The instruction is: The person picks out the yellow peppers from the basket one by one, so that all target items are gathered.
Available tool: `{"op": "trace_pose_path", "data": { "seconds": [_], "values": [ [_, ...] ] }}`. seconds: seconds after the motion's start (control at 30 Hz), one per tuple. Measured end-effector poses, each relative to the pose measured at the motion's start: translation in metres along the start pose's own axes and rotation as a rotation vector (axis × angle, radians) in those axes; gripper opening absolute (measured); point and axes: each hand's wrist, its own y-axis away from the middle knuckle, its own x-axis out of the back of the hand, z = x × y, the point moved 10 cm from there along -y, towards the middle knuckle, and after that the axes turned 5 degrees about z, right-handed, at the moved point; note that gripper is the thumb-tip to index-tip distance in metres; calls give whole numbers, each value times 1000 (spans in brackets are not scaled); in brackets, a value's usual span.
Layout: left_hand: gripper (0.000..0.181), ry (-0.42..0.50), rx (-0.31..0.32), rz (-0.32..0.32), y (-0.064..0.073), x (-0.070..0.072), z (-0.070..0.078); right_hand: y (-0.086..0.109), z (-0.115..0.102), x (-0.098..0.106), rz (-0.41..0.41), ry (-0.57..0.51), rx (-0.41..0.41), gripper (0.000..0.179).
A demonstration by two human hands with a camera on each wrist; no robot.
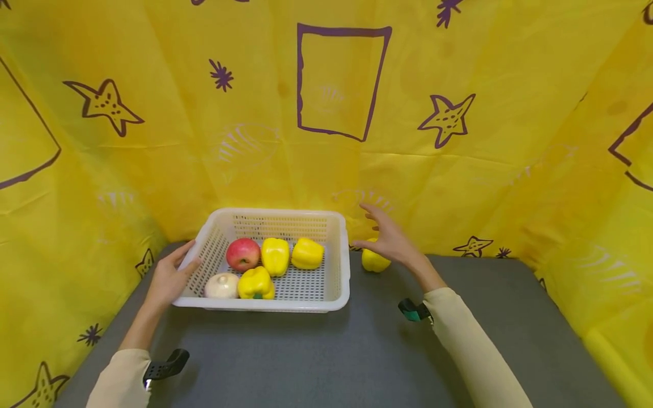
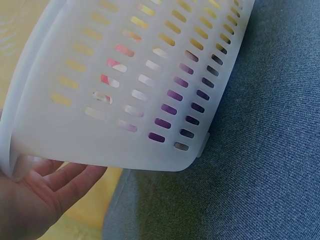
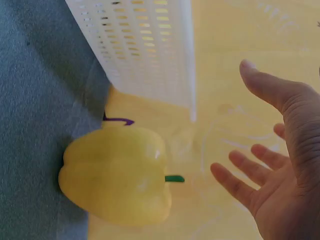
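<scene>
A white slotted plastic basket [image 1: 338, 283] stands at the back of the table. My left hand [image 1: 170, 277] grips its left rim, thumb over the edge; the left wrist view shows fingers [image 2: 75, 182] curled behind the basket wall. Inside lie a red apple [image 1: 242, 254], a whitish onion-like bulb [image 1: 222, 285] and three yellow bell peppers [image 1: 275, 256]. Another yellow bell pepper [image 3: 117, 175] with a green stem lies outside, right of the basket. Spread and holding nothing, my right hand [image 1: 390, 241] hovers by this pepper, partly covering it in the head view.
The dark grey table [image 1: 316, 357] extends in front of the basket and to its right. A yellow patterned cloth [image 1: 255, 170] hangs behind and along both sides. Dark straps [image 1: 165, 365] are worn near both wrists.
</scene>
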Motion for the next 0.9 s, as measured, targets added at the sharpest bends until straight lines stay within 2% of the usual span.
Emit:
{"op": "trace_pose_path", "data": {
  "seconds": [0.23, 0.47, 0.7, 0.8, 0.9],
  "values": [
    [55, 14, 1, 1, 0, 0, 0, -8, -11, -7, -14, 32, -3, 90],
    [55, 23, -6, 2, 0, 0, 0, -16, -26, -24, -63, 116, 47, 90],
    [56, 22, 9, -2, 0, 0, -2, -23, -37, -35, -57, 143, 91, 90],
    [56, 24, 9, -2, 0, 0, -2, -26, -39, -42, -75, 161, 80, 90],
    [56, 32, 4, -7, 0, -2, -2, -28, -37, -50, -113, 173, 33, 94]
  ]
}}
